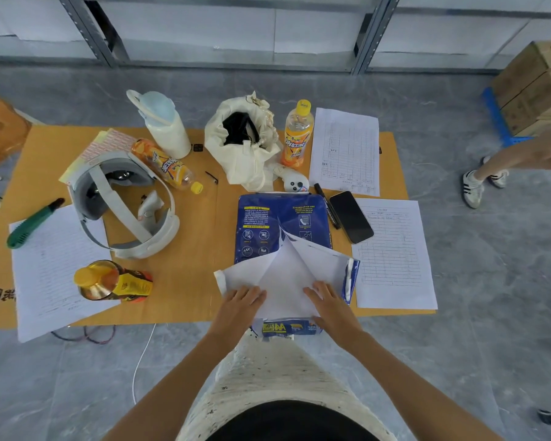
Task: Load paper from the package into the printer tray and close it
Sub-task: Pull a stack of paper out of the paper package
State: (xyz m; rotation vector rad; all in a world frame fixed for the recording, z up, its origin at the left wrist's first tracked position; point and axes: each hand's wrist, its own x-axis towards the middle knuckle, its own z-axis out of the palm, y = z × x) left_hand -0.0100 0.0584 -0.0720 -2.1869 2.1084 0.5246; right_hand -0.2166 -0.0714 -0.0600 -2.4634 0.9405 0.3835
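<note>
Both hands lay flat and spread on the torn-open blue paper package (282,230), left hand (240,302) and right hand (328,302) pressing its white flaps. Just beyond the right hand sat a phone (350,216) and marker (326,205); a headset (124,205) and bottle (113,281) crowded the counter (188,249) to the left.

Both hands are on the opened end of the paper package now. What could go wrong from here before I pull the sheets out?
1. The blue package overhangs the near table edge; a pull by the left hand and right hand might slide it off.
2. The unfolded wrapper flaps lie over the stack, so sheets could snag or crease.
3. The phone and marker lie close beside the package; shifting it sideways could knock them.
</note>
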